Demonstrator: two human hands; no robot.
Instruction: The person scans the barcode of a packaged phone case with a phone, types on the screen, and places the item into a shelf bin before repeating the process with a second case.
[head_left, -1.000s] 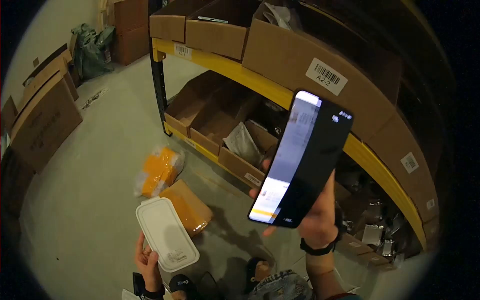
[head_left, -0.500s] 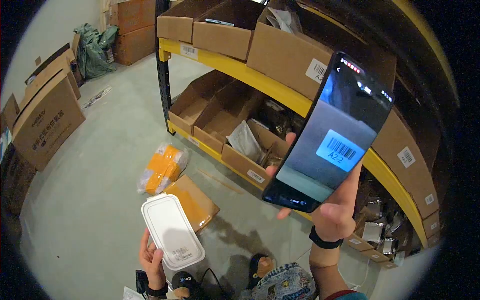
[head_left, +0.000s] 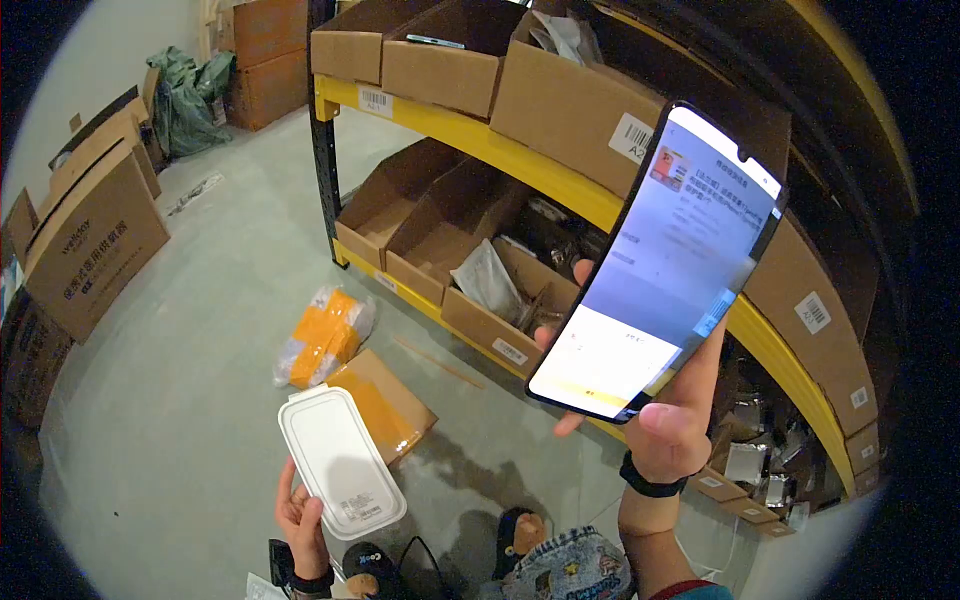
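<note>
The right hand, at four o'clock, has its fingers curled around the edges of a phone, which tilts at three o'clock, its screen lit with partly blurred text. At seven o'clock, the left hand has its fingers gripping a white box, apparently by its edge, a printed label near its lower end.

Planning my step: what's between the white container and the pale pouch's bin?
In the head view, a brown box, then floor with a tan streak.
</note>
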